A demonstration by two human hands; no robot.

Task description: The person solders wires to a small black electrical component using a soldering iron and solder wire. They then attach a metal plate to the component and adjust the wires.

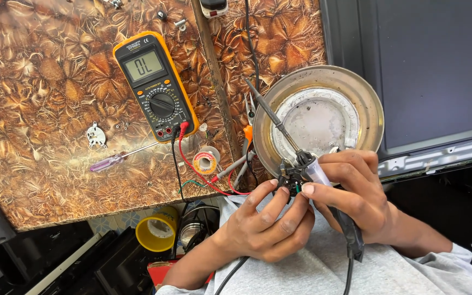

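A person's left hand (266, 224) pinches a small black electrical part (292, 177) between thumb and fingertips, against the rim of a round metal heating plate (367, 101). The right hand (350, 194) is closed around a soldering iron (279, 128). On the patterned brown bench, an orange-cased multimeter (157, 84) lies face up, with a yellow tape roll (157, 232) below the bench edge.

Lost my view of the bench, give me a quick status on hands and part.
Left hand pinching small black part. Right hand gripping soldering iron, tip pointing away over round metal plate. Meter leads lie beside, not blocking.
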